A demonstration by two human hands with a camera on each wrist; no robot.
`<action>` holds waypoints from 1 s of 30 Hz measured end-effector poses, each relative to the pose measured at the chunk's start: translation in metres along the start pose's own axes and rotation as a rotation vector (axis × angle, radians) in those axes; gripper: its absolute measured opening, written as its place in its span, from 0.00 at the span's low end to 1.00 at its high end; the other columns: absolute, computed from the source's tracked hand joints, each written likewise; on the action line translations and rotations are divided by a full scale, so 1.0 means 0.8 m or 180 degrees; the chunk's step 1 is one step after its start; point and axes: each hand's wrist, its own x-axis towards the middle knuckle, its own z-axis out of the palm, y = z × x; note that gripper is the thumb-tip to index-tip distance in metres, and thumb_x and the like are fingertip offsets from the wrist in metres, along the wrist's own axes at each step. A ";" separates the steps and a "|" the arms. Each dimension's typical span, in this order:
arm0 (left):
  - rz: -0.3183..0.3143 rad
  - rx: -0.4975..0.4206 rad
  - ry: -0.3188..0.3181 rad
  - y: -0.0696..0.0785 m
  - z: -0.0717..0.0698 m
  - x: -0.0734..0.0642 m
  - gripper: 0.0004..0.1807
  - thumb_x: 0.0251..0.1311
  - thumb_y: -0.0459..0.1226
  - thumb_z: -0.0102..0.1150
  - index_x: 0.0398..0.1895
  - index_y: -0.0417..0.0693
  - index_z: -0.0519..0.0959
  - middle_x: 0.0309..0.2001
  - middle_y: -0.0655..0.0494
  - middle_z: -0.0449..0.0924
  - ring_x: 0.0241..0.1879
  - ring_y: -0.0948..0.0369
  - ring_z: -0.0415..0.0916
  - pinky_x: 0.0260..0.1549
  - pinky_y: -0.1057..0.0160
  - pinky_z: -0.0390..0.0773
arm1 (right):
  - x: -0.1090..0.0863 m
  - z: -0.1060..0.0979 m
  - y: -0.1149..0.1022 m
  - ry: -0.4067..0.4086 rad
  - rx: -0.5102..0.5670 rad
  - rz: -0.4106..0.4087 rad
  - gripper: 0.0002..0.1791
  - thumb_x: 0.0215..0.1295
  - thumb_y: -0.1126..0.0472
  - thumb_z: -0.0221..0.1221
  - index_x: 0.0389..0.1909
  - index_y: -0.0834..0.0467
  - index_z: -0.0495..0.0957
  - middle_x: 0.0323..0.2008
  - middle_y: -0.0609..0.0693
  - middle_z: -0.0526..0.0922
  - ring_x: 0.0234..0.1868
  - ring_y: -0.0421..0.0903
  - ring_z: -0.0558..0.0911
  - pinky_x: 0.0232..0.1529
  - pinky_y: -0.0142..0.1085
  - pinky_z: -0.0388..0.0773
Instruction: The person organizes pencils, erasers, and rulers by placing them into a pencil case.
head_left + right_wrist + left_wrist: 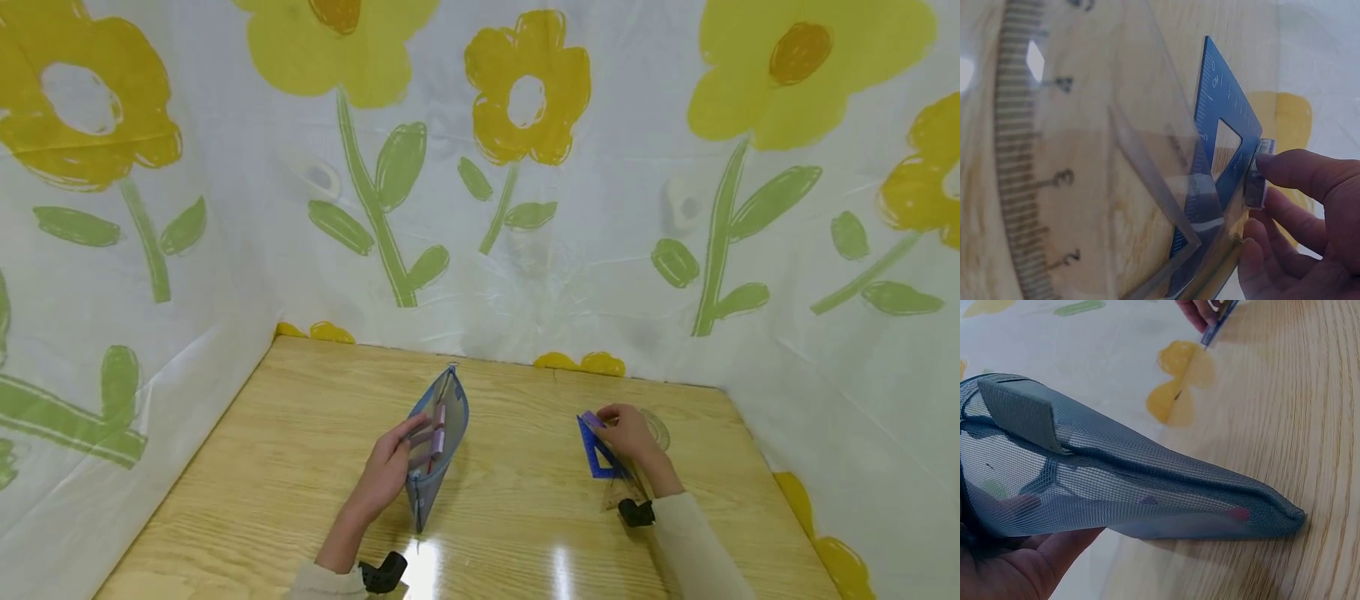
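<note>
A blue-grey mesh pouch with a zipped rim [1116,487] is held, mouth parted, over the left-middle part of the pale wood-grain counter [517,467] by the left hand [382,471]; its fingers are curled about the near side, though some are hidden by the pouch. Two small purple-and-white blocks [438,442] can be seen inside. Well apart to the right, a small purple block [1256,190] is pinched by the right hand [632,437] between thumb and fingers, at the edge of a solid blue plastic set square [1225,100]; whether the two are touching, or whether the set square is gripped along with the block, cannot be told. A transparent plastic set square with a black scale [1072,156] is seen near the right wrist, and a transparent round-edged protractor [663,432] lies just beyond the right hand. For this pick-up to be done well, the purple block should probably be held by its sides with a light, firm pinch and raised straight up, so that the blue set square is not dragged or flipped. The wrist would best be lifted clear of the transparent set square, which is easily overlooked against the wood. The pouch should be held steady, with its rim spread and its contents undisturbed.
</note>
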 end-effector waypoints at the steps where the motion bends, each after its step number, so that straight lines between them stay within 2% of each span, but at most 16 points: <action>1: -0.0002 0.0007 -0.0002 0.000 0.000 0.000 0.27 0.75 0.24 0.24 0.75 0.27 0.58 0.72 0.29 0.61 0.70 0.33 0.63 0.62 0.41 0.77 | 0.000 0.000 0.000 0.0005 0.0000 -0.0010 0.18 0.67 0.66 0.63 0.53 0.72 0.79 0.50 0.68 0.82 0.50 0.62 0.81 0.47 0.53 0.84; 8: -0.0008 0.0009 0.0004 0.000 -0.001 0.001 0.27 0.75 0.24 0.25 0.75 0.26 0.58 0.72 0.29 0.61 0.71 0.33 0.62 0.63 0.41 0.76 | 0.000 -0.002 -0.003 -0.0007 -0.0045 -0.0021 0.17 0.65 0.68 0.63 0.52 0.73 0.80 0.49 0.68 0.82 0.50 0.64 0.81 0.48 0.54 0.84; 17: -0.0004 0.0010 0.0012 -0.001 -0.003 -0.001 0.27 0.75 0.24 0.24 0.75 0.26 0.57 0.72 0.29 0.61 0.70 0.33 0.62 0.62 0.40 0.76 | 0.002 -0.003 -0.007 -0.0011 -0.0139 0.0124 0.18 0.65 0.66 0.65 0.51 0.74 0.80 0.48 0.68 0.82 0.49 0.62 0.82 0.48 0.54 0.84; 23: -0.0019 -0.0008 0.0016 -0.001 -0.003 -0.001 0.27 0.75 0.24 0.24 0.75 0.26 0.57 0.72 0.29 0.60 0.71 0.33 0.62 0.63 0.41 0.76 | 0.001 -0.005 -0.009 -0.0029 -0.0205 0.0149 0.16 0.64 0.66 0.65 0.48 0.74 0.81 0.45 0.68 0.83 0.47 0.62 0.83 0.45 0.53 0.85; 30: -0.0020 -0.0029 0.0029 0.000 -0.003 -0.002 0.27 0.75 0.24 0.24 0.75 0.26 0.58 0.72 0.29 0.61 0.70 0.33 0.63 0.62 0.40 0.76 | 0.002 -0.002 -0.004 -0.0024 -0.0146 0.0227 0.17 0.66 0.65 0.63 0.50 0.74 0.81 0.45 0.67 0.84 0.45 0.59 0.84 0.43 0.50 0.86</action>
